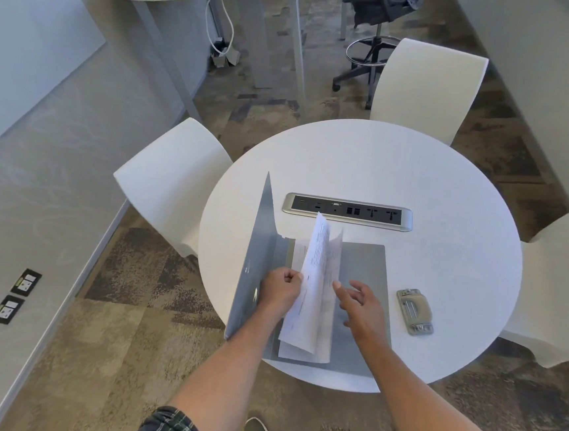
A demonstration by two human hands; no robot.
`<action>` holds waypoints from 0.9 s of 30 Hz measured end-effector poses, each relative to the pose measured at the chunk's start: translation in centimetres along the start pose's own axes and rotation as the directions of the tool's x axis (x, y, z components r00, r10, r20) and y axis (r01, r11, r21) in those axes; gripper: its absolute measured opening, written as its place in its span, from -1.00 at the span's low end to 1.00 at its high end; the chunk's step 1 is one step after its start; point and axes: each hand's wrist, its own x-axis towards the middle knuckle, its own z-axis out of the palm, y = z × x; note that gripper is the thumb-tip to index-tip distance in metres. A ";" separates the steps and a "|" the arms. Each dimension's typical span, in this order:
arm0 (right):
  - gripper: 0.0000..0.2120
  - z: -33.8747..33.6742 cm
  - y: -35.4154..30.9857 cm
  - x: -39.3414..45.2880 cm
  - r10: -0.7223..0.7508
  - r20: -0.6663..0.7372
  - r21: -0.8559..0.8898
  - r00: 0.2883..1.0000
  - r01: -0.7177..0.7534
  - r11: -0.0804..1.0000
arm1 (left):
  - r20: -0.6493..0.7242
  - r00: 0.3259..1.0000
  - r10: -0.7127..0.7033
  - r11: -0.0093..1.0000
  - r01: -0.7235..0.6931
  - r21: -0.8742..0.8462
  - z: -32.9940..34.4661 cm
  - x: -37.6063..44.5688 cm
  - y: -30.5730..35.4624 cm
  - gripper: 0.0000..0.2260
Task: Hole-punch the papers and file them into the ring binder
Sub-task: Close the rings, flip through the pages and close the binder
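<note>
One binder point(366, 284), one punch point(414, 311), two hands.

Papers point(314, 286) upright over open binder point(368, 267)

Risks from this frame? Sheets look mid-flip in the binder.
1. The white printed sheets stand curled in the grey ring binder, pinched only at their left edge by the left hand; they may flop back or tear at the holes.
2. The right hand is open beside the sheets with no grip, so it may not catch them.
3. The binder's left cover is raised at the edge of the round white table and could fall shut.
</note>
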 end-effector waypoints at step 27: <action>-0.61 -2.9 1.2 2.6 0.081 -0.205 -0.415 0.975 -0.161 0.895 | -0.332 0.932 0.144 0.870 0.040 0.491 -14.0 3.5 -4.6 -0.78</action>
